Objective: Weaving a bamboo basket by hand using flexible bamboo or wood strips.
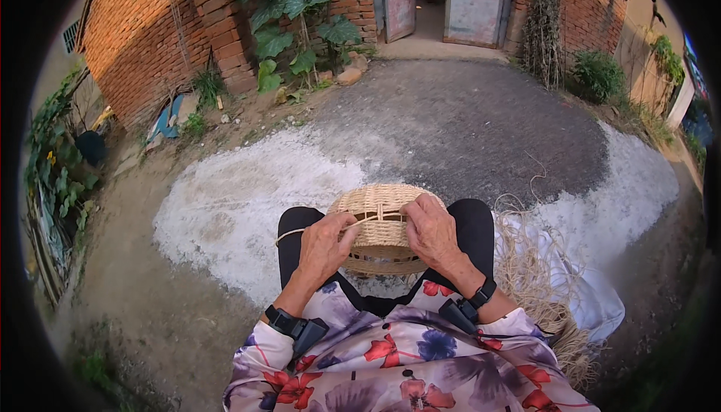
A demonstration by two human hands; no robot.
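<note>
You seem to be working a pale strand (368, 220) into the wall of the woven basket (379, 196), which is resting between your knees. Your left hand (324, 245) is pinching the strand; your right hand's (433, 233) grip is clasping the basket. The next move is probably calling for steady tension. The basket's inside is showing only partly, so you cannot tell its contents.

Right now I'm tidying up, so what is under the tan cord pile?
White sheeting shows beneath loose strands of the tan cord pile; whatever lies under its denser middle is covered.
</note>
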